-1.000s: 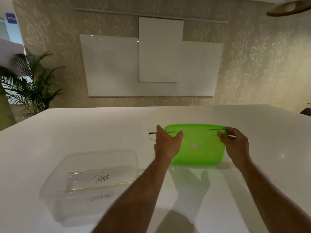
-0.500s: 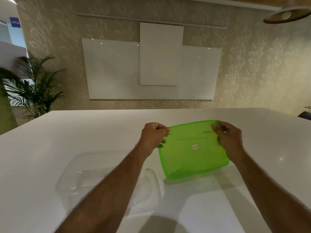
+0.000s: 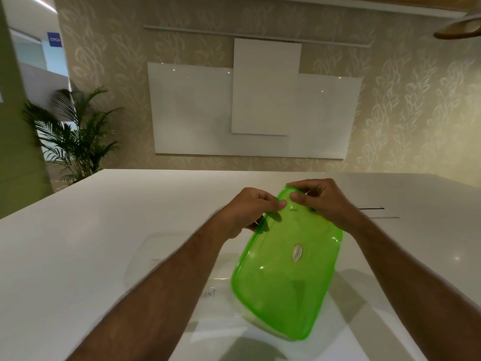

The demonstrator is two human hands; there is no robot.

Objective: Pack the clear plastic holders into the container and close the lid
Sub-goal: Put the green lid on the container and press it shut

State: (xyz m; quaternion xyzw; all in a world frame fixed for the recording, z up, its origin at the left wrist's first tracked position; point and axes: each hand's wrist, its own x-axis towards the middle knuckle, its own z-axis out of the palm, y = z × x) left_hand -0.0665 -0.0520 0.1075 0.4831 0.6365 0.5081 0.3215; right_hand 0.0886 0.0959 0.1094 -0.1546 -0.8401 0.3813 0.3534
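head-worn view, forward-down, close over table (image 3: 78, 243)

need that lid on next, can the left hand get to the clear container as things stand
Probably not right away: the left hand and right hand both grip the green lid, which hangs tilted over the clear container. Nothing else blocks the way.

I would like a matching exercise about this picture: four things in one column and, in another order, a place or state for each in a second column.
Things:
1. green lid
2. clear container
3. potted palm
4. white boards

Places or states:
a. stands on the floor at the far left
b. held in both hands above the table
c. hang on the patterned wall
d. rests on the table, partly behind the left forearm

Pairs: 1-b, 2-d, 3-a, 4-c
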